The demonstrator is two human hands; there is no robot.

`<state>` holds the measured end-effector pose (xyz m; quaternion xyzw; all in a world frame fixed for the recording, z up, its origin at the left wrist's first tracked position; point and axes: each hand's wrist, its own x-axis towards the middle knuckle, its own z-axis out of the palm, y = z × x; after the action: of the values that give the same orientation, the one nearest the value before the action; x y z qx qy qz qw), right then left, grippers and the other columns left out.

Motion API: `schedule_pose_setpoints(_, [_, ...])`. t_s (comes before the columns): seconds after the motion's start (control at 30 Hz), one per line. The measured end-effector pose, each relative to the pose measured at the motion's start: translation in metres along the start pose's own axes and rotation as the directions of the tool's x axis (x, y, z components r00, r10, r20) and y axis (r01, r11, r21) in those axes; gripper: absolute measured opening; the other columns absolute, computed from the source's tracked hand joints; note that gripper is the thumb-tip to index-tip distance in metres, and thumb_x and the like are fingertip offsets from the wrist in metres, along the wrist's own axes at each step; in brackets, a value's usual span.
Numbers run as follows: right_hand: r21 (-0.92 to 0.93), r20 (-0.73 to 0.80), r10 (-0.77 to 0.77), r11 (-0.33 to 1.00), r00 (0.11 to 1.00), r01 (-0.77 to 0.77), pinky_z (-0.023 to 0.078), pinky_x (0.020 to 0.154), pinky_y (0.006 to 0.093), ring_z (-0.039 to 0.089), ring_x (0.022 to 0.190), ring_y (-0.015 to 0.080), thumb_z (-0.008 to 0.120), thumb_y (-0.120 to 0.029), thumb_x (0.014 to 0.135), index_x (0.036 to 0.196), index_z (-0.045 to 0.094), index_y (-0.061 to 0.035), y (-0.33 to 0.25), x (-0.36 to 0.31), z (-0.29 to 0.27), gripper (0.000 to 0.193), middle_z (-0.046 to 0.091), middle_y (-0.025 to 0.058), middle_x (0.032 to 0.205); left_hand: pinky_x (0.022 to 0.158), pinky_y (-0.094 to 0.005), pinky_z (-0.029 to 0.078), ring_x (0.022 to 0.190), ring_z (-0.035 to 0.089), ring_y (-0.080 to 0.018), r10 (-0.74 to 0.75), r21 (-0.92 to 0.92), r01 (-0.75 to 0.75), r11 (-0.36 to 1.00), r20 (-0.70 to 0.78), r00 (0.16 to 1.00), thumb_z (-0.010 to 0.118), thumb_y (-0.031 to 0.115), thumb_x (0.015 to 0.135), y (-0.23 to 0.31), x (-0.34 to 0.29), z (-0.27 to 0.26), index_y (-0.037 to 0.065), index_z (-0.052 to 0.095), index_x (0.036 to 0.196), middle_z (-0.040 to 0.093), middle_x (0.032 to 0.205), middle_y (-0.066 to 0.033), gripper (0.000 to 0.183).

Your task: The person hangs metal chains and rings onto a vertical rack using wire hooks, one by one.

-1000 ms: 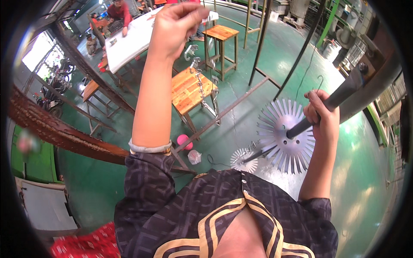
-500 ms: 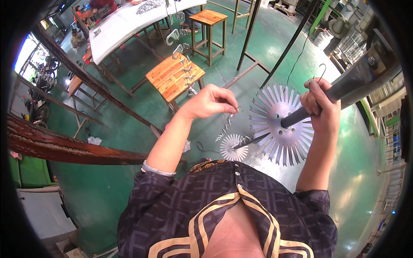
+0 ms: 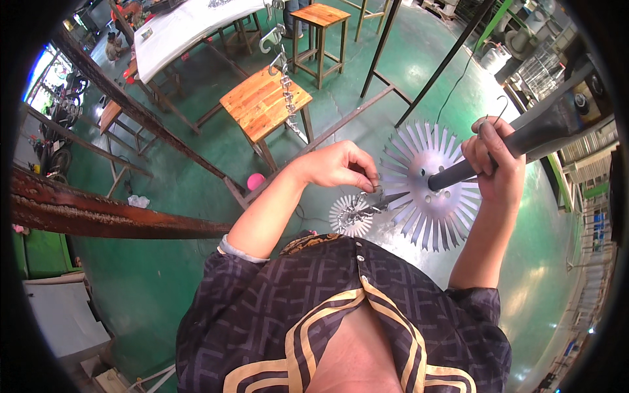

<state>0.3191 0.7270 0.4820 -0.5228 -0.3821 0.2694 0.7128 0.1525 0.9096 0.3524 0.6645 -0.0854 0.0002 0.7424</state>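
Left grip (image 3: 341,165), metal hooks (image 3: 360,198) hanging below, right grip (image 3: 496,158) on dark pole (image 3: 453,177)

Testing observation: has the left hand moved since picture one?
Yes: the left hand moved in frame from above the nearest brown wooden stool to its lower right.

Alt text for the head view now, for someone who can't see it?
Left hand pinches small metal hooks in front of a small slotted disc; right hand grips a dark pole bearing a larger slotted disc. A wooden stool stands beyond.
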Motion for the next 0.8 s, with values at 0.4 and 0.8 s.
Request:
schedule_pose_setpoints(0.4, [0.007, 0.109, 0.015, 1.0, 0.994, -0.016, 0.026, 0.052, 0.0237, 0.026, 0.042, 0.007, 0.051, -0.012, 0.086, 0.09, 0.052, 0.0079, 0.007, 0.002, -0.007, 0.02, 0.03, -0.003, 0.044, 0.074, -0.0242, 0.049, 0.082, 0.061, -0.0134, 0.036, 0.031, -0.035, 0.999, -0.048, 0.998, 0.064, -0.004, 0.076, -0.013, -0.01, 0.004, -0.005, 0.063, 0.088, 0.064, 0.086, -0.0086, 0.012])
schedule_pose_setpoints(0.8, [-0.021, -0.039, 0.016, 1.0, 0.999, -0.017, 0.025, 0.044, 0.0224, 0.026, 0.037, 0.0063, 0.054, -0.01, 0.085, 0.084, 0.052, 0.0071, 0.005, 0.003, 0.008, 0.017, 0.034, -0.0024, 0.044, 0.071, -0.0233, 0.049, 0.076, 0.061, -0.0115, 0.177, 0.269, -0.076, 0.96, -0.374, 0.91, 0.068, 0.004, 0.075, 0.027, -0.047, -0.019, -0.002, 0.066, 0.088, 0.065, 0.081, -0.0066, 0.015])
